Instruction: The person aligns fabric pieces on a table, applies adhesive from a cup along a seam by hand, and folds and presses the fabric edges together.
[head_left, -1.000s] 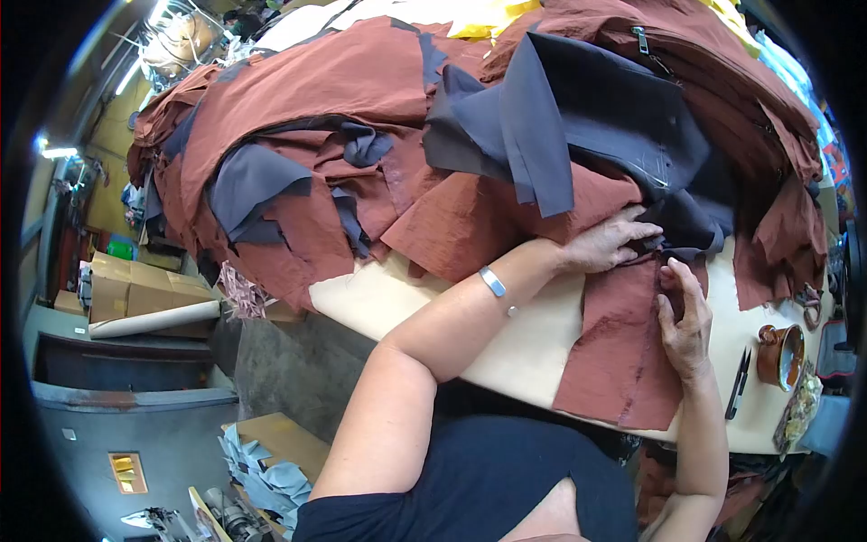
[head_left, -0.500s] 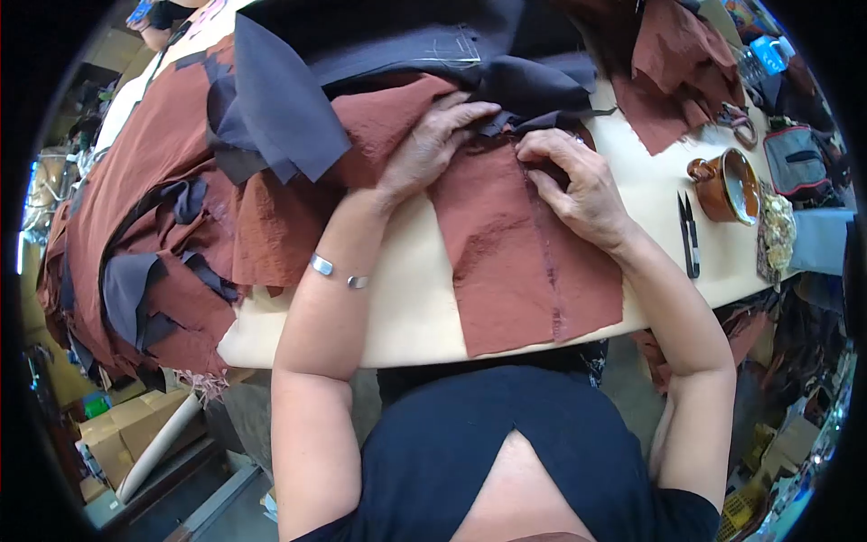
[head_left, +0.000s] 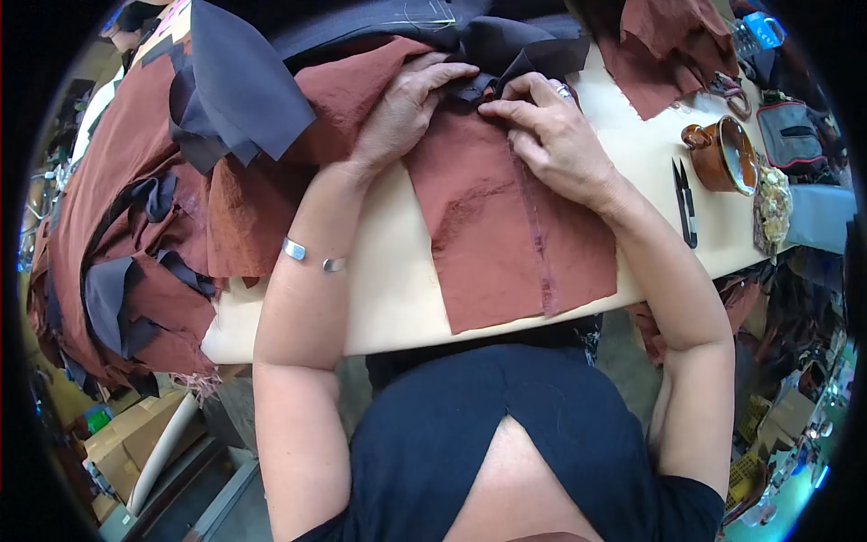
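A rust-brown fabric panel (head_left: 488,244) with a frayed seam lies on the cream table (head_left: 388,271). At its upper edge, where it meets dark grey fabric (head_left: 524,45), my two hands work close together. My left hand (head_left: 406,108) rests on the bunched cloth, fingers reaching right, pressed on the fabric. My right hand (head_left: 551,135), with a ring, has its fingers curled and pinched at the panel's top edge. A loose dark grey piece (head_left: 244,90) stands folded left of my left hand.
Black thread snips (head_left: 685,203) lie to the right, beside a brown glazed cup (head_left: 722,155). More rust-brown fabric is piled at the left (head_left: 117,208) and upper right (head_left: 664,50). A small grey pouch (head_left: 795,135) is at the far right.
The view has swung right and down. My right hand has moved in from beside the panel to its top edge, its fingers now closed on the cloth near my left hand.
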